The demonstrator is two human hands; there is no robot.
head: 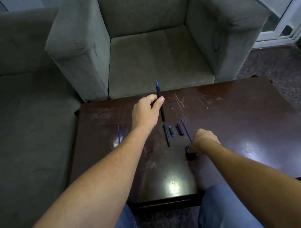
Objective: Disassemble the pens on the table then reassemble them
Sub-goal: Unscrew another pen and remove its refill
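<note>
While a grey armchair (pixel 153 42) fills the twelve o'clock side, a dark scratched table (pixel 242 121) spreads below it. The left hand (pixel 148 110) is clamped on a black pen (pixel 160 103), lifted upright, blue tip toward twelve. The right hand (pixel 204 142), at four o'clock from it, pinches a small dark cap (pixel 189 153) against the tabletop. Between the hands lie a black barrel (pixel 167 137), a short blue piece (pixel 171 131), a black sleeve (pixel 179 129) and a blue refill (pixel 186 129). Two more refills (pixel 121 134) lie at nine o'clock.
</note>
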